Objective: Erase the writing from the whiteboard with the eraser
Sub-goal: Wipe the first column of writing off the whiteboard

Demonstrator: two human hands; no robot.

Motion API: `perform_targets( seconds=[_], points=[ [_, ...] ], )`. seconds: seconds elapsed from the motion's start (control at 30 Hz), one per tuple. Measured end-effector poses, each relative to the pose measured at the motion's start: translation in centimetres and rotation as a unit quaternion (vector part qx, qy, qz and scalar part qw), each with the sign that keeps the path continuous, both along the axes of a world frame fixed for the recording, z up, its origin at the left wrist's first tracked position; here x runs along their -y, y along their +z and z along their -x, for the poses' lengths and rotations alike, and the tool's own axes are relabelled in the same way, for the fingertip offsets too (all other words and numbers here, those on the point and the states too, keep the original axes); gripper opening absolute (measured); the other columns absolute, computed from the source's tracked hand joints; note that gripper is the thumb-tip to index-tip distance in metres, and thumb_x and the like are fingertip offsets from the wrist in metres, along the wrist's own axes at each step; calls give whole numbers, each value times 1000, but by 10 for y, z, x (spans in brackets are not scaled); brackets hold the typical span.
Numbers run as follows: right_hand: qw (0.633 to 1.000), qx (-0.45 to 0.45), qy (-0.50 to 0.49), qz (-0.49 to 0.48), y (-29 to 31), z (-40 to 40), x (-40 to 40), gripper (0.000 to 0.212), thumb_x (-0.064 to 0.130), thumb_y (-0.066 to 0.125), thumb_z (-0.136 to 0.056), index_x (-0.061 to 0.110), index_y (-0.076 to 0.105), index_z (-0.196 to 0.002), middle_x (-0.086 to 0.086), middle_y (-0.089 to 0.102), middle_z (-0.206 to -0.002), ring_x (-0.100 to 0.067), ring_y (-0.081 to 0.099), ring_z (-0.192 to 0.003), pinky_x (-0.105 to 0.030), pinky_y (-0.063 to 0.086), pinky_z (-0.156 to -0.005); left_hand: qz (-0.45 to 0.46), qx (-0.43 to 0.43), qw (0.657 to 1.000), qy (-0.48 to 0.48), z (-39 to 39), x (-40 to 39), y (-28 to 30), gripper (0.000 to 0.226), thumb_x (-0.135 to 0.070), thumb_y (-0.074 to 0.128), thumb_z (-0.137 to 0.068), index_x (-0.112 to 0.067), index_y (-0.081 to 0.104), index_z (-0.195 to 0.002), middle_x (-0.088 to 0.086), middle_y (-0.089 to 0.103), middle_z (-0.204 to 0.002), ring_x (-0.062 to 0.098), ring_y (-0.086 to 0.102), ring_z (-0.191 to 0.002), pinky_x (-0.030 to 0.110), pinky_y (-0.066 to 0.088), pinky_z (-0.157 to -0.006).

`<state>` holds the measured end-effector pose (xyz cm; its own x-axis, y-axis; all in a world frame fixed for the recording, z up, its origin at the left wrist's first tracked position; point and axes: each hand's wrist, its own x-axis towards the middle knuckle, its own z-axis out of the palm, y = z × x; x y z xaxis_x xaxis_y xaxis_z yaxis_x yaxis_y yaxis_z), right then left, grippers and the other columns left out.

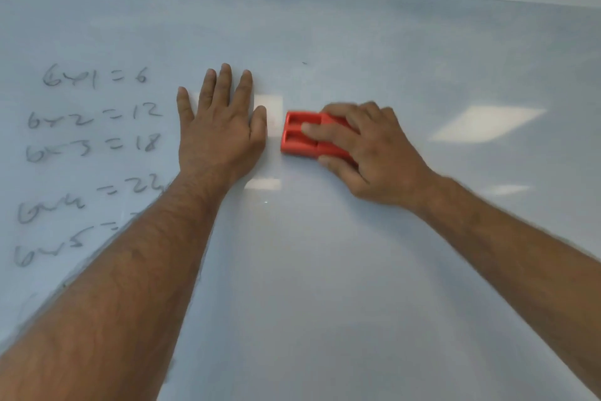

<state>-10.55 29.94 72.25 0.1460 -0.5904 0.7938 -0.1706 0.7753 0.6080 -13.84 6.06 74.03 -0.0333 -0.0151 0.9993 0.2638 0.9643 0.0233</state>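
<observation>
Left hand [221, 127] flat, right hand [367, 147] gripping.

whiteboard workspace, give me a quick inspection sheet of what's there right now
surface: whiteboard, glossy, light reflections on it, right part bare
job's things: red eraser on the board; writing, multiplication lines in dark marker, on the left, partly hidden by the left forearm
clutter: nothing seen
grippers: left hand flat on the board, fingers spread, beside the eraser; right hand in a grip on the eraser, blurred
cables: nothing seen
surroundings: pale strip beyond the board's top edge, nothing else seen
</observation>
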Motion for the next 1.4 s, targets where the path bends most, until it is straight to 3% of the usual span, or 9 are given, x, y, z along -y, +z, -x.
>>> perform_targets(
  seconds=[0.13, 0.27, 0.5, 0.7, 0.83, 1.07, 1.17, 1.3, 1.4],
  points=[
    [992, 18, -16, -123, -62, -2, -23, 40, 38, 59, -98, 27, 69, -136, -14, 66, -135, -36, 64, -103, -49, 49, -86, -3, 3, 1000, 1, -1, -1, 0, 61, -44, 23, -104, -26, 8, -161, 3, 1, -169, 18, -3, -155, 54, -5, -123],
    [991, -2, -13, -135, -66, 1, -30, 38, 37, 60, -99, 28, 70, -134, -14, 68, -133, -35, 66, -101, -47, 52, -85, -3, 3, 1000, 5, -2, -1, -1, 61, -44, 22, -104, -25, 8, -161, 3, 1, -169, 19, -3, -155, 53, -5, -124],
    [982, -34, 16, 185, 36, 3, -23, 47, 39, 60, -101, 30, 57, -146, -10, 54, -147, -41, 55, -120, -50, 43, -97, -10, 0, 1000, 5, -1, -1, -4, 61, -45, 21, -105, -25, 9, -161, 2, 2, -169, 19, -3, -155, 51, -5, -124],
    [951, -15, 20, 308, 94, 12, 19, 50, 42, 55, -104, 33, 44, -152, -6, 44, -153, -37, 45, -131, -48, 36, -105, -10, -4, 1000, 6, 1, -1, -6, 61, -45, 21, -104, -25, 11, -161, 2, 4, -169, 19, -1, -155, 50, -4, -124],
    [977, -1, 9, 213, 94, 9, 38, 52, 45, 53, -103, 35, 44, -153, -4, 43, -155, -36, 46, -132, -50, 37, -107, -7, -5, 1000, 5, 3, -1, -5, 61, -46, 21, -104, -25, 11, -161, 2, 5, -169, 19, -1, -155, 51, -3, -124],
    [1000, -3, 17, 14, 38, 3, -6, 45, 42, 60, -96, 24, 67, -137, -11, 63, -140, -39, 62, -113, -52, 48, -95, -7, -12, 1000, -10, 1, 1, -5, 58, -41, 22, -106, -25, 13, -161, 1, 6, -169, 18, 0, -155, 49, -4, -125],
    [993, -31, 24, 107, 38, 3, -53, 48, 43, 58, -96, 22, 66, -138, -15, 62, -140, -45, 62, -115, -55, 48, -99, -9, -17, 1000, -12, 2, 0, -6, 57, -41, 22, -106, -25, 14, -161, 1, 6, -169, 18, 0, -155, 49, -4, -125],
    [942, -36, 40, 332, 59, 3, -84, 51, 40, 58, -98, 29, 55, -147, -11, 51, -149, -44, 49, -128, -53, 38, -107, -7, -17, 1000, -14, 2, -1, -6, 57, -40, 21, -106, -25, 13, -161, 1, 6, -169, 17, -1, -155, 49, -5, -125],
    [926, -21, 43, 374, 68, 5, -58, 50, 36, 60, -99, 32, 52, -148, -8, 49, -151, -43, 46, -132, -53, 36, -108, -10, -19, 999, -34, 1, -1, -7, 55, -39, 20, -107, -24, 16, -160, 0, 10, -169, 16, 1, -155, 47, -4, -125]
  ],
)
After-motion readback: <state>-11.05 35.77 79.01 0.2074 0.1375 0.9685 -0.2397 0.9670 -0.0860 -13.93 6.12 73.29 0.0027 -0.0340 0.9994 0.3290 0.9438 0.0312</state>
